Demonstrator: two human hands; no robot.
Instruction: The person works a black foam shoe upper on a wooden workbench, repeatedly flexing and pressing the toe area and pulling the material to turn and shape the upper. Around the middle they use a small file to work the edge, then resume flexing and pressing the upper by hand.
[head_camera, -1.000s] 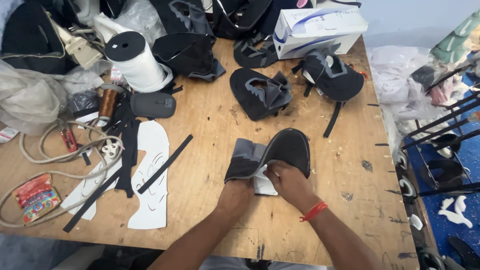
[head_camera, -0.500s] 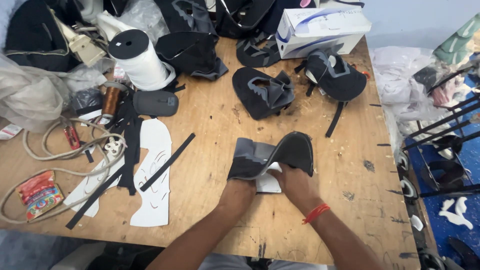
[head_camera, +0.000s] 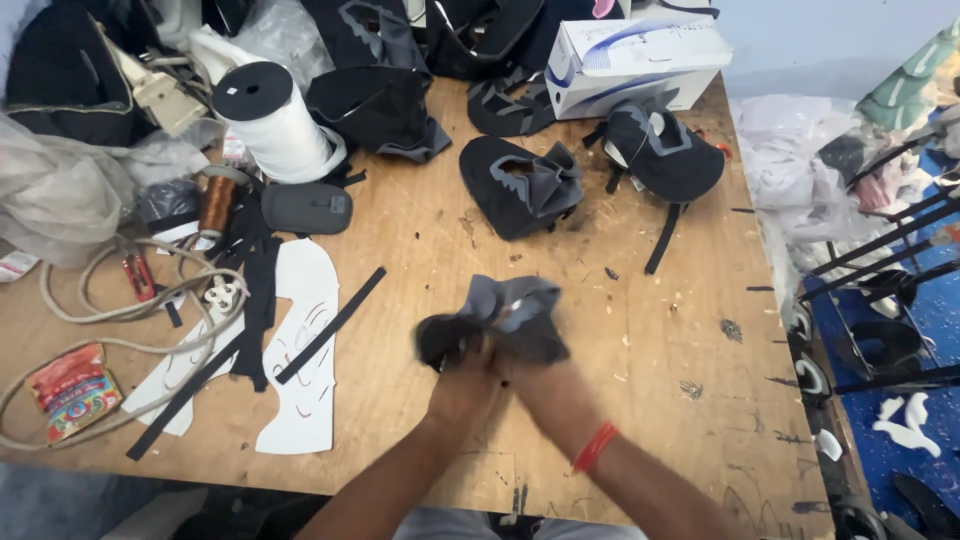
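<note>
Both hands are bunched up on a grey-and-black shoe upper (head_camera: 500, 325): left hand (head_camera: 462, 385) clenched on its near-left edge, right hand (head_camera: 545, 385) gripping the near-right (pretty blurry). The piece sticks out past the fingers, toward the finished black upper (head_camera: 520, 185) further up the wooden table (head_camera: 660, 330).

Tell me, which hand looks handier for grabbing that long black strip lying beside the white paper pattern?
Left, probably. The left hand sits on the same side as the black strip, with bare wood between. The right hand would have to cross over. Both hands grip the grey and black fabric piece, so one must let go.
</note>
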